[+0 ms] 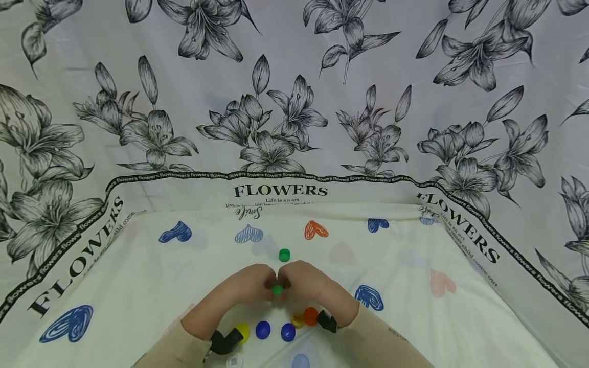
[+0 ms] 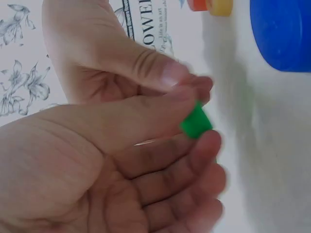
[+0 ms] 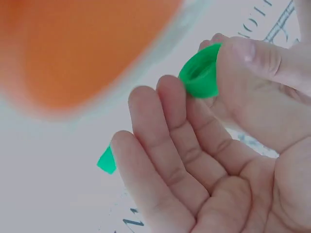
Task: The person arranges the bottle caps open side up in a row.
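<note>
A small green bottle cap [image 1: 277,290] is pinched between both hands, which meet above the cloth. In the left wrist view, the thumb and fingers of my left hand [image 2: 121,150] lie around the green cap [image 2: 197,122]. My right hand [image 3: 218,150] grips it from the other side, thumb against the cap [image 3: 201,73] and its hollow side partly showing. Both hands, left [image 1: 250,283] and right [image 1: 306,282], touch at the fingertips in the head view. Just beyond them lies a second green cap [image 1: 284,254] on the cloth.
Nearer the body lie a yellow cap [image 1: 244,333], a blue cap [image 1: 263,329], another blue cap [image 1: 288,332], a gold cap [image 1: 297,321], an orange cap [image 1: 311,316] and a whitish disc [image 1: 234,361]. A heart-printed cloth [image 1: 161,276] covers the surface; flowered fabric [image 1: 294,66] stands behind.
</note>
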{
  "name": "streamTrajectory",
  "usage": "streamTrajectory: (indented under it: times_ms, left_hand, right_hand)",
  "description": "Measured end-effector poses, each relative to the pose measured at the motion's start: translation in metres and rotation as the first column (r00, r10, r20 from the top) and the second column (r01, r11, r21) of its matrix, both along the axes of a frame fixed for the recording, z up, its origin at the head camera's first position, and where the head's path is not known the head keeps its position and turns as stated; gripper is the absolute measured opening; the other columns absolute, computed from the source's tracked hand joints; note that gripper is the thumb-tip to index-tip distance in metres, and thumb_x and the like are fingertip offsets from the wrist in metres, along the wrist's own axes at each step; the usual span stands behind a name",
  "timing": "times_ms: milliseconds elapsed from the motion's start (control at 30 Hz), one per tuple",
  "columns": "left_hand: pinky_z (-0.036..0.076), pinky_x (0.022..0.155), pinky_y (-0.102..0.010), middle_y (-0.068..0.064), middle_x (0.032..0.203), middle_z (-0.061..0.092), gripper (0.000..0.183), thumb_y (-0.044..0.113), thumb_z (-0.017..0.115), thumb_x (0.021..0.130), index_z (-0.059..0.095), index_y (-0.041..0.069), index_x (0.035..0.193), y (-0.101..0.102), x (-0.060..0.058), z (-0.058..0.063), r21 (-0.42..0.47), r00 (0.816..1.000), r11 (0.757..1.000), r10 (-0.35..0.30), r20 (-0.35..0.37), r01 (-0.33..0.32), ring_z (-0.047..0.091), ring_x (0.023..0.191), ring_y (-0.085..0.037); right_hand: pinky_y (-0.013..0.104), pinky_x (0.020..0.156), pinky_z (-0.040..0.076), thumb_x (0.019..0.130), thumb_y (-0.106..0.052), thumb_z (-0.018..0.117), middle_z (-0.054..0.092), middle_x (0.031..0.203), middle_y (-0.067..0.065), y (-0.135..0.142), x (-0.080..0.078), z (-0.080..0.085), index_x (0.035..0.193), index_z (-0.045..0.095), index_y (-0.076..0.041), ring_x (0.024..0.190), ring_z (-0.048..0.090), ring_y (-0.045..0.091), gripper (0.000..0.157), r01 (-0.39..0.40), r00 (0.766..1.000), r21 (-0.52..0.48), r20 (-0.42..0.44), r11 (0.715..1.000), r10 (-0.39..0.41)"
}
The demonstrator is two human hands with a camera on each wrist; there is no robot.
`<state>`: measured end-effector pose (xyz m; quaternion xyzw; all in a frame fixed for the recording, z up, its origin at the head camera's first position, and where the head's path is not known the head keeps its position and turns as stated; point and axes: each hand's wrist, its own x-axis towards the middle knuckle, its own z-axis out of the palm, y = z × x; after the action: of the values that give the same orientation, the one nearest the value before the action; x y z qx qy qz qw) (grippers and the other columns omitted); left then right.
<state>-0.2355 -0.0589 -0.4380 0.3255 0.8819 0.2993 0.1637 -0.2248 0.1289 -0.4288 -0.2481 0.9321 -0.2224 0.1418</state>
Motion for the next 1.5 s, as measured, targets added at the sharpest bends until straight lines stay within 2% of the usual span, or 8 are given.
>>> streamTrajectory:
  times_ms: [133, 300, 533, 733, 967, 1133, 1233, 1500]
  left_hand:
    - [0.047, 0.062, -0.031, 0.003, 0.076, 0.064, 0.006, 0.011, 0.075, 0.091, 0.074, 0.005, 0.089, 0.003, -0.008, 0.000, 0.093, 0.998, 0.994, 0.057, 0.009, -0.058, 0.054, 0.067, -0.014]
    - [0.045, 0.058, -0.030, -0.004, 0.078, 0.069, 0.014, 0.017, 0.073, 0.096, 0.079, 0.006, 0.093, 0.011, -0.013, -0.001, 0.192, 0.977, 0.958, 0.203, 0.062, -0.211, 0.054, 0.065, -0.015]
    - [0.049, 0.066, -0.034, 0.003, 0.088, 0.073, 0.013, 0.021, 0.077, 0.093, 0.082, 0.010, 0.098, 0.038, -0.027, 0.008, 0.318, 0.893, 0.836, 0.435, 0.112, -0.447, 0.060, 0.078, -0.017]
    - [0.049, 0.064, -0.031, -0.001, 0.087, 0.074, 0.013, 0.020, 0.075, 0.095, 0.081, 0.009, 0.097, 0.051, -0.035, -0.013, 0.377, 0.833, 0.746, 0.527, 0.170, -0.549, 0.059, 0.074, -0.018]
    - [0.048, 0.060, -0.030, -0.012, 0.103, 0.074, 0.022, 0.003, 0.067, 0.094, 0.076, -0.001, 0.113, 0.057, -0.040, -0.024, 0.413, 0.901, 0.805, 0.416, 0.121, -0.427, 0.057, 0.070, -0.016]
    - [0.039, 0.055, -0.029, -0.012, 0.090, 0.068, 0.037, -0.002, 0.061, 0.089, 0.070, -0.004, 0.125, 0.059, -0.042, -0.024, 0.355, 0.938, 0.869, 0.334, 0.094, -0.345, 0.044, 0.056, -0.014]
    - [0.035, 0.052, -0.027, -0.013, 0.093, 0.069, 0.040, 0.000, 0.058, 0.091, 0.065, -0.006, 0.131, 0.059, -0.041, -0.024, 0.308, 0.953, 0.902, 0.290, 0.090, -0.303, 0.038, 0.052, -0.012]
    - [0.035, 0.050, -0.026, -0.018, 0.117, 0.067, 0.044, 0.002, 0.056, 0.094, 0.060, -0.008, 0.137, 0.057, -0.040, -0.025, 0.238, 0.964, 0.935, 0.251, 0.082, -0.264, 0.039, 0.051, -0.012]
  right_hand:
    - [0.021, 0.069, 0.048, 0.090, -0.014, 0.080, 0.065, 0.077, -0.010, 0.009, -0.007, 0.004, 0.095, 0.079, -0.009, 0.070, 0.053, 0.007, 0.007, -0.013, 0.995, -0.054, -0.103, 0.998, 0.007]
    - [0.021, 0.063, 0.048, 0.095, -0.013, 0.074, 0.073, 0.085, -0.003, 0.020, -0.012, 0.011, 0.100, 0.081, -0.006, 0.067, 0.055, 0.005, 0.011, 0.061, 0.991, -0.128, -0.110, 0.990, -0.076]
    - [0.032, 0.068, 0.053, 0.101, -0.014, 0.067, 0.073, 0.083, 0.000, 0.042, -0.027, 0.020, 0.107, 0.074, -0.003, 0.078, 0.070, 0.020, 0.015, 0.198, 0.976, -0.282, -0.030, 0.939, -0.215]
    - [0.035, 0.074, 0.056, 0.102, -0.017, 0.065, 0.074, 0.081, -0.001, 0.047, -0.037, 0.008, 0.107, 0.069, -0.003, 0.081, 0.075, 0.024, 0.015, 0.293, 0.956, -0.314, 0.098, 0.903, -0.276]
    - [0.033, 0.071, 0.059, 0.102, -0.012, 0.064, 0.074, 0.081, 0.007, 0.057, -0.056, -0.008, 0.108, 0.067, 0.002, 0.077, 0.074, 0.023, 0.015, 0.427, 0.901, -0.349, 0.246, 0.834, -0.359]
    - [0.035, 0.073, 0.060, 0.102, -0.009, 0.064, 0.075, 0.085, 0.011, 0.061, -0.065, -0.016, 0.115, 0.060, 0.004, 0.079, 0.075, 0.025, 0.019, 0.508, 0.849, -0.377, 0.368, 0.774, -0.378]
    - [0.033, 0.073, 0.060, 0.102, -0.008, 0.064, 0.075, 0.088, 0.012, 0.062, -0.066, -0.019, 0.119, 0.062, 0.006, 0.080, 0.074, 0.022, 0.022, 0.496, 0.852, -0.374, 0.384, 0.783, -0.356]
    - [0.028, 0.068, 0.050, 0.100, -0.009, 0.063, 0.069, 0.095, 0.005, 0.065, -0.066, -0.022, 0.136, 0.063, -0.001, 0.077, 0.063, 0.017, 0.037, 0.379, 0.908, -0.287, 0.301, 0.880, -0.292]
